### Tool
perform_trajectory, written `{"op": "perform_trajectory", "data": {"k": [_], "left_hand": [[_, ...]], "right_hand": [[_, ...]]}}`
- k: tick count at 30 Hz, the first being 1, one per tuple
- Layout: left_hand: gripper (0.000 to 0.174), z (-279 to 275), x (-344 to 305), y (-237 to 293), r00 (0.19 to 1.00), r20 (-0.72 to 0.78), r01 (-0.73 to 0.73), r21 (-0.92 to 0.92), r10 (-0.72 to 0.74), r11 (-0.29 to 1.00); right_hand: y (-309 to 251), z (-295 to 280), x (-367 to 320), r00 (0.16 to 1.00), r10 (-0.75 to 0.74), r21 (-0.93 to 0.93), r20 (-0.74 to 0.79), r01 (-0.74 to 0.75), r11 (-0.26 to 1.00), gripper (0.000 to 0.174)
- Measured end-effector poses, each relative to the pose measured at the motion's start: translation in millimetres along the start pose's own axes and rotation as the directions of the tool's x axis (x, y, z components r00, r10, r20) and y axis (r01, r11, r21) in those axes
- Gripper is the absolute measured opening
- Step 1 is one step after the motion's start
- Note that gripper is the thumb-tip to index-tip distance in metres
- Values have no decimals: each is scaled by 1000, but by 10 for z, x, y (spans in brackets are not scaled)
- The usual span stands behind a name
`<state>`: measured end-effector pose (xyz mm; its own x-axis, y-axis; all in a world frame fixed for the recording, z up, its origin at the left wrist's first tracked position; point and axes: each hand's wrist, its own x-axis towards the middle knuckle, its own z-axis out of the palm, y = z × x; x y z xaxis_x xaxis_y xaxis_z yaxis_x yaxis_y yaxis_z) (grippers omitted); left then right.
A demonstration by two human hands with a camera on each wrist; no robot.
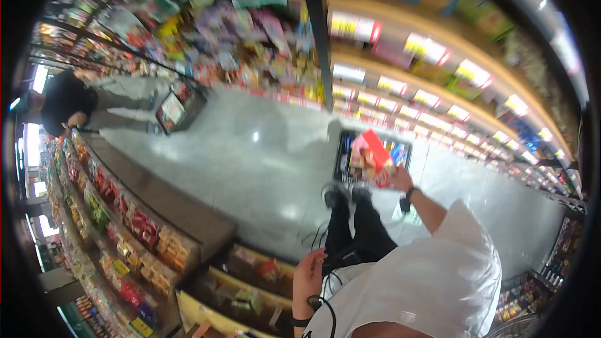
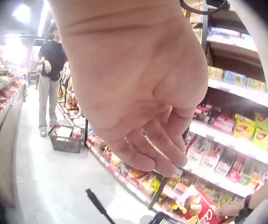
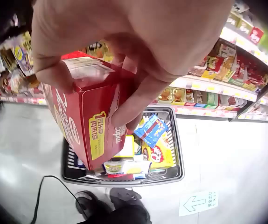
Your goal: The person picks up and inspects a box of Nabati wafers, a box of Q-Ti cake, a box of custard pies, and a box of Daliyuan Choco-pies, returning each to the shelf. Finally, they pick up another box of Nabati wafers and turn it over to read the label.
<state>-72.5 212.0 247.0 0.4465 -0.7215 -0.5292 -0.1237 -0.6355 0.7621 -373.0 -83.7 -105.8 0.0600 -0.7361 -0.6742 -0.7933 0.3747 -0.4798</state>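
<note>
A red box point(image 3: 89, 121) is gripped at its end by the right hand point(image 3: 120, 51), thumb on one side and fingers on the other. Below the box, a black basket point(image 3: 171, 176) stands on the floor, holding a blue packet point(image 3: 151, 130), a yellow box and several other packages. From the head view, the right hand point(image 1: 401, 178) holds the red box point(image 1: 375, 151) above the basket. Held in front of the body, the left hand point(image 1: 308, 274) has nothing in it; its fingers hang loosely bent in the left wrist view point(image 2: 138, 93).
Stocked shelves point(image 1: 426, 94) run along the far side of the aisle, with snack bins point(image 1: 144, 231) on the near side. Further along, a person point(image 2: 52, 79) in a black top stands beside another basket point(image 2: 66, 143). A dark cable point(image 3: 43, 186) hangs near the feet.
</note>
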Motion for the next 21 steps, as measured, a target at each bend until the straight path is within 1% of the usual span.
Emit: {"op": "perform_trajectory", "data": {"k": [1, 2, 3, 4, 5, 6, 7, 8, 9, 11, 12, 13, 15, 16, 19, 20, 21], "left_hand": [[31, -75, -19, 61, 999, -10, -47, -24, 47, 999], [28, -171, -9, 169, 993, -26, -113, 7, 114, 994], [28, -245, 32, 118, 976, -29, -215, -1, 215, 977], [27, -347, 54, 274, 968, -27, -249, -18, 248, 968], [27, -447, 59, 403, 961, -15, -275, -32, 275, 961], [29, -516, 124, 432, 944, -12, -331, -30, 330, 943], [31, -552, 213, 427, 926, -6, -378, -29, 378, 925], [33, -553, 271, 444, 906, 1, -424, -29, 424, 905], [37, -529, 290, 536, 912, 30, -408, -57, 410, 911], [45, -564, 367, 770, 914, 87, -389, -85, 395, 917], [66, -517, 574, 609, 885, 202, -415, -62, 419, 908], [70, -469, 594, 632, 856, 238, -454, -75, 459, 888], [80, -326, 587, 748, 788, 325, -522, -98, 523, 848], [88, -290, 487, 900, 764, 413, -515, -74, 496, 854], [88, -24, 273, 1012, 623, 519, -630, -110, 585, 769], [87, 86, 190, 1034, 590, 528, -652, -135, 611, 746], [87, 205, 101, 1039, 558, 535, -671, -160, 635, 724]], "right_hand": [[-87, -198, -272, 994, -82, -71, -69, 77, 995, 97], [-69, -336, -412, 991, -122, 23, -59, 124, 992, 91], [-189, -524, -649, 997, -69, 36, -38, 70, 997, 88], [-212, -634, -853, 970, -216, 59, -112, 223, 973, 84], [-804, -980, -1488, 974, -201, 71, -106, 209, 975, 80], [-1005, -1124, -1776, 980, -178, 20, -83, 181, 983, 72], [-922, -1113, -1872, 951, -279, 101, -133, 293, 951, 71], [-1129, -1216, -2248, 939, -318, 112, -130, 332, 936, 70], [-1328, -1361, -2549, 922, -365, 121, -130, 381, 917, 69], [-1128, -1292, -2663, 833, -521, 229, -185, 552, 802, 67], [-1319, -1441, -3029, 848, -495, 109, -190, 520, 847, 64], [-1259, -1450, -3144, 802, -556, 50, -218, 579, 814, 66], [-1338, -1561, -3638, 724, -615, -56, -313, 632, 773, 67], [-1261, -1574, -3770, 633, -671, -128, -386, 684, 719, 65], [-1052, -1685, -4279, 500, -687, -246, -528, 684, 687, 62], [-994, -1737, -4495, 528, -640, -158, -559, 690, 707, 61], [-904, -1776, -4643, 480, -637, -178, -604, 697, 694, 61]]}}
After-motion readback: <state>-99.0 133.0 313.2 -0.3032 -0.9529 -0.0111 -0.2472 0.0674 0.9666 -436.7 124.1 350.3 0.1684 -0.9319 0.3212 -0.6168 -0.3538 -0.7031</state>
